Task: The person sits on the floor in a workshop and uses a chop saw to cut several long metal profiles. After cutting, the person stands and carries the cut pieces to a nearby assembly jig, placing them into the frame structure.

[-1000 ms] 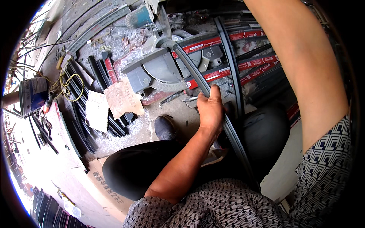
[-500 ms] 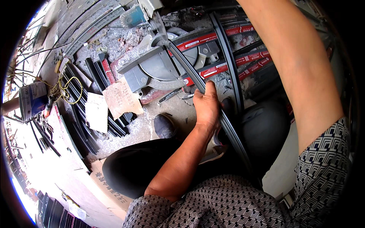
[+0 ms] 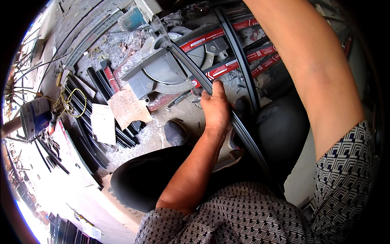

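My left hand [image 3: 215, 106] is closed round a long black metal profile [image 3: 248, 142], thumb lying along its top. The profile slants from beside my body up across the bed of a mitre saw [image 3: 166, 71]; its far end lies under the saw head [image 3: 151, 11], near the blade guard. A second black profile [image 3: 240, 57] crosses to the right of it, apart from my left hand. My right forearm [image 3: 310, 61] reaches up past the top edge, so my right hand is out of the picture.
Black profiles with red labels [image 3: 227, 69] lie right of the saw. On the left are more black profiles [image 3: 97, 81], a pinkish cardboard piece [image 3: 128, 106], a white sheet [image 3: 103, 123], a yellow cord [image 3: 84, 101] and a blue-and-white bucket [image 3: 36, 116]. Shavings litter the floor.
The view has shifted slightly, so the saw and profiles sit a little further left. My left hand keeps its grip on the profile, and my right arm stays stretched forward.
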A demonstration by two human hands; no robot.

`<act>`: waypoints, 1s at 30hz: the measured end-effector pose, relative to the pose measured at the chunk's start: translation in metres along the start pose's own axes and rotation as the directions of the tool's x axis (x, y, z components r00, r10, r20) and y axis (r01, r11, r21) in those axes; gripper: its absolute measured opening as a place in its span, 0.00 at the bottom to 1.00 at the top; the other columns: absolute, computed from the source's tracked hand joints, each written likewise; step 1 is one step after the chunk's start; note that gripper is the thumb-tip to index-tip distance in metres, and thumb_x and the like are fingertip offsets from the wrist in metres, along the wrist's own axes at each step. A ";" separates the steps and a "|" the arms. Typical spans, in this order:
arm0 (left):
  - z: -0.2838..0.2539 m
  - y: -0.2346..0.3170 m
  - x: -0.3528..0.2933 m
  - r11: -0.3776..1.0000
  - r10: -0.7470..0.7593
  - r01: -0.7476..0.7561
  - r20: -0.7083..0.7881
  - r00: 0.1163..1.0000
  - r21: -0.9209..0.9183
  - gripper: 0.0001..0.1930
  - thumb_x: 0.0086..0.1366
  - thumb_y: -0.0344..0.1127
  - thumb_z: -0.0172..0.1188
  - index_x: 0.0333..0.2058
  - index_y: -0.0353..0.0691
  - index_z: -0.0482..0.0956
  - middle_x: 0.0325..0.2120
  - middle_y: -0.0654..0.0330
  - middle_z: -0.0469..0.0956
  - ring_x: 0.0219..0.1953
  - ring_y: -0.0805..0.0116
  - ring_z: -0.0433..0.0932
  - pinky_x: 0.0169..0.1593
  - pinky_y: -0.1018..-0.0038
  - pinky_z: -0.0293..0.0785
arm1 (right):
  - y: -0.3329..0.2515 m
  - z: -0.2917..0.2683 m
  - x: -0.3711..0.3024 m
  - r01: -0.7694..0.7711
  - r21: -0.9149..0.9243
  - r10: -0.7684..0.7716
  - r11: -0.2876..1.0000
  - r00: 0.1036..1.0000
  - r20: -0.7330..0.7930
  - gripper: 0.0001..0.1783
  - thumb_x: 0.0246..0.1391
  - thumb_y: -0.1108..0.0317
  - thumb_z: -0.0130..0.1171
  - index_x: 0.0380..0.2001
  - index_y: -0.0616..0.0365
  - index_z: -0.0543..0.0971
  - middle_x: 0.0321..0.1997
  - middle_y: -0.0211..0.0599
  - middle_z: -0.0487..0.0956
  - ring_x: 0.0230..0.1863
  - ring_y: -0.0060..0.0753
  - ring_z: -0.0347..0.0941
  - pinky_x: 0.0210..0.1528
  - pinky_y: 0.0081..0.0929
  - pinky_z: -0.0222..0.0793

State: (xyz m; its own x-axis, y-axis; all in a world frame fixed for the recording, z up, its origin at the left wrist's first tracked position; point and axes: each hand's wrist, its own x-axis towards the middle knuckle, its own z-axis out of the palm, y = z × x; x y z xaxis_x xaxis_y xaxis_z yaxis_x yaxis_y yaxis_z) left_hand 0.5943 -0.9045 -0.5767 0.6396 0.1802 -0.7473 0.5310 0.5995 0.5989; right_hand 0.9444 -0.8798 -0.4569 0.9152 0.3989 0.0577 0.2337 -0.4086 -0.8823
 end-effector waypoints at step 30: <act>-0.002 -0.002 0.000 1.000 0.019 -0.020 0.004 1.000 0.007 0.24 0.64 0.58 0.62 0.32 0.42 0.66 0.17 0.64 0.67 0.17 0.69 0.68 0.22 0.69 0.67 | 0.002 -0.006 -0.010 0.069 0.012 -0.070 0.998 0.997 0.024 0.15 0.51 0.68 0.62 0.40 0.67 0.77 0.25 0.41 0.79 0.22 0.33 0.75 0.22 0.34 0.70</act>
State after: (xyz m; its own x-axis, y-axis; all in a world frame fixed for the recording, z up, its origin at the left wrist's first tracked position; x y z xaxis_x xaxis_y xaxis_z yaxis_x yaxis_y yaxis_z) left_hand 0.5925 -0.9044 -0.5782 0.6520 0.1887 -0.7343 0.5224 0.5902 0.6155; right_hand 0.9375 -0.8900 -0.4564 0.8886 0.4459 0.1079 0.2927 -0.3700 -0.8817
